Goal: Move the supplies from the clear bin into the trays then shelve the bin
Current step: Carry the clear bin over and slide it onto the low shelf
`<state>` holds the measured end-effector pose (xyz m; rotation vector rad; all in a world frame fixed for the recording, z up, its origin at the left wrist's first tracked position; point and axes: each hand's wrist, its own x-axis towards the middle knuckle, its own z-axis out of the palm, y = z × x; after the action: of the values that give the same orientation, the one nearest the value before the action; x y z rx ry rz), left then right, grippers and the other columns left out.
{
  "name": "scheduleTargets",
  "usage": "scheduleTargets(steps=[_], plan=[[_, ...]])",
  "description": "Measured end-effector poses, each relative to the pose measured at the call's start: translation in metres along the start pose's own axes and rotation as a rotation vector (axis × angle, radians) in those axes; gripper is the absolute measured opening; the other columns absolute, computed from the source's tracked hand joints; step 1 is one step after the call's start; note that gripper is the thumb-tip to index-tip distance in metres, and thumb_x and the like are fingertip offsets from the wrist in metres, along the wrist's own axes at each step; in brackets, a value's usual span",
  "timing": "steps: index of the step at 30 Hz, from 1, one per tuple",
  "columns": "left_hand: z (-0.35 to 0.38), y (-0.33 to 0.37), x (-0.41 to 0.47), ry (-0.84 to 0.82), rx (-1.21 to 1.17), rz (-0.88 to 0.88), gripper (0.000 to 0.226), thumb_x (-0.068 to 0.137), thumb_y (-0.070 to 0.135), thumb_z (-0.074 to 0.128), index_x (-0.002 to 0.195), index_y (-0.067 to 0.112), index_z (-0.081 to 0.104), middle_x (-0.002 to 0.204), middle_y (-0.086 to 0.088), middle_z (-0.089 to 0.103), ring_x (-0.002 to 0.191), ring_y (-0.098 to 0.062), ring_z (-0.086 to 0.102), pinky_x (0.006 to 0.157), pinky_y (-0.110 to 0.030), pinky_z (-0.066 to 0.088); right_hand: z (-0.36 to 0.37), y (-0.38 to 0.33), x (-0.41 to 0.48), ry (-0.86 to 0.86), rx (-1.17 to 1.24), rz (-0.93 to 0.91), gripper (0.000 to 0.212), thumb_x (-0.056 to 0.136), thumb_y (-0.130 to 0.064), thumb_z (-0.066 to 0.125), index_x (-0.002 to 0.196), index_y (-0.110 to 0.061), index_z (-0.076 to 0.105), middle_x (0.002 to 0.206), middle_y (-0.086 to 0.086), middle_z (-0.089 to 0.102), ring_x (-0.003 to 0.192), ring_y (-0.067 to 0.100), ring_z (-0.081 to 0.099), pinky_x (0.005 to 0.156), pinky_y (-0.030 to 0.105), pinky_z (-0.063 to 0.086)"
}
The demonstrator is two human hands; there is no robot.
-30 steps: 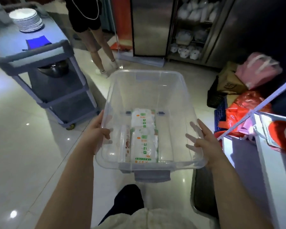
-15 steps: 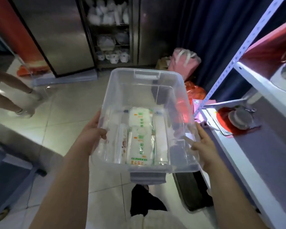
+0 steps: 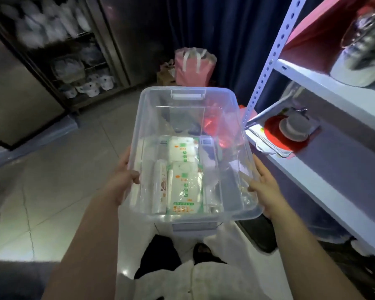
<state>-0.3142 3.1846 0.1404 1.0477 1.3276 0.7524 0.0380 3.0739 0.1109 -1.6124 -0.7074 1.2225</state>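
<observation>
I carry a clear plastic bin (image 3: 187, 98) in front of my waist, above the tiled floor. On its bottom lie white packets with green and orange print (image 3: 185, 185) and a narrower white packet (image 3: 159, 187) to their left. My left hand (image 3: 122, 180) grips the bin's left rim, thumb hooked over the edge. Against the right wall my right hand (image 3: 266, 187) holds the bin, thumb on the rim; its fingers show blurred through the plastic.
A white metal shelf rack (image 3: 325, 161) stands close on the right, with a red tray and grey lid (image 3: 290, 131) on one level and a shiny pot (image 3: 364, 53) above. A pink bag (image 3: 193, 66) sits ahead by a dark curtain. Steel cabinets (image 3: 59, 61) stand at left.
I have turned right with the bin: the grey cart and the other person have left view, and the white shelf rack now fills the right side. Both hands keep their hold.
</observation>
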Motion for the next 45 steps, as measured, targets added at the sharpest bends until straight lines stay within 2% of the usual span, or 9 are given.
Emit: scheduleTargets(steps=[5,11,16,21,25,29,34,38,45], plan=[[-0.002,-0.013,0.068,-0.258,0.12,-0.059,0.104,0.048,-0.013,0.043,0.134,0.045,0.045,0.125,-0.013,0.056,0.099,-0.03,0.053,0.058,-0.032,0.043,0.019,0.04,-0.024,0.183,0.071,0.177,0.093,0.067,0.011,0.045,0.134,-0.053,0.037,0.107,-0.05,0.053,0.098,-0.013,0.056,0.059,0.012,0.051],[0.015,-0.048,0.106,-0.436,0.2,-0.256,0.102,0.058,-0.022,0.038,0.14,0.038,0.039,0.129,0.009,0.056,0.108,-0.015,0.06,0.067,-0.028,0.051,0.053,0.108,-0.061,0.395,0.102,0.5,0.055,0.059,-0.01,0.057,0.112,-0.023,0.062,0.097,0.012,0.069,0.088,0.033,0.067,0.071,0.044,0.055],[0.042,-0.088,0.129,-0.556,0.23,-0.387,0.101,0.051,-0.019,0.04,0.116,0.057,0.053,0.107,0.031,0.065,0.096,-0.005,0.067,0.062,-0.026,0.052,0.052,0.158,-0.092,0.489,0.253,0.662,0.05,0.069,-0.003,0.053,0.114,-0.024,0.059,0.098,0.018,0.065,0.079,0.034,0.065,0.068,0.044,0.054],[0.095,-0.117,0.149,-0.579,0.394,-0.472,0.099,0.066,-0.021,0.041,0.14,0.044,0.035,0.128,0.014,0.053,0.11,-0.02,0.059,0.078,-0.044,0.047,0.027,0.186,-0.093,0.561,0.353,0.703,0.052,0.074,0.004,0.049,0.113,-0.029,0.06,0.099,0.013,0.065,0.083,0.031,0.062,0.073,0.045,0.054],[0.122,-0.131,0.144,-0.564,0.636,-0.689,0.058,0.083,-0.005,0.056,0.125,0.034,0.053,0.106,-0.001,0.061,0.089,-0.03,0.062,0.067,-0.045,0.052,0.001,0.2,-0.076,0.604,0.353,0.729,0.056,0.072,0.008,0.048,0.111,-0.029,0.06,0.096,0.006,0.065,0.088,0.029,0.061,0.078,0.045,0.054],[0.135,-0.151,0.139,-0.593,0.757,-0.849,0.058,0.084,-0.005,0.059,0.125,0.034,0.047,0.115,-0.013,0.059,0.087,-0.041,0.063,0.067,-0.051,0.056,-0.024,0.216,-0.053,0.633,0.353,0.726,0.059,0.071,0.009,0.047,0.118,-0.024,0.062,0.09,0.005,0.064,0.079,0.023,0.058,0.064,0.028,0.049],[0.172,-0.176,0.158,-0.439,0.638,-0.835,0.059,0.085,-0.012,0.045,0.126,0.03,0.054,0.101,-0.011,0.062,0.065,-0.021,0.062,0.054,-0.038,0.057,-0.051,0.236,-0.017,0.677,0.358,0.775,0.062,0.074,0.01,0.051,0.13,-0.017,0.055,0.108,0.009,0.064,0.095,0.029,0.06,0.082,0.041,0.052],[0.204,-0.182,0.198,-0.504,0.695,-0.751,0.059,0.089,-0.007,0.043,0.135,0.029,0.048,0.111,-0.012,0.062,0.049,-0.011,0.058,0.035,-0.019,0.036,-0.07,0.25,0.023,0.691,0.379,0.775,0.06,0.078,0.01,0.052,0.132,-0.016,0.052,0.116,0.009,0.062,0.105,0.03,0.059,0.096,0.048,0.049],[0.25,-0.185,0.282,-0.551,0.685,-0.628,0.053,0.089,-0.008,0.044,0.135,0.018,0.048,0.085,0.001,0.061,0.064,-0.009,0.059,0.046,-0.013,0.048,-0.087,0.267,0.113,0.829,0.33,0.755,0.018,0.071,-0.003,0.06,0.078,-0.019,0.064,0.083,0.009,0.063,0.074,0.024,0.058,0.068,0.035,0.049]])
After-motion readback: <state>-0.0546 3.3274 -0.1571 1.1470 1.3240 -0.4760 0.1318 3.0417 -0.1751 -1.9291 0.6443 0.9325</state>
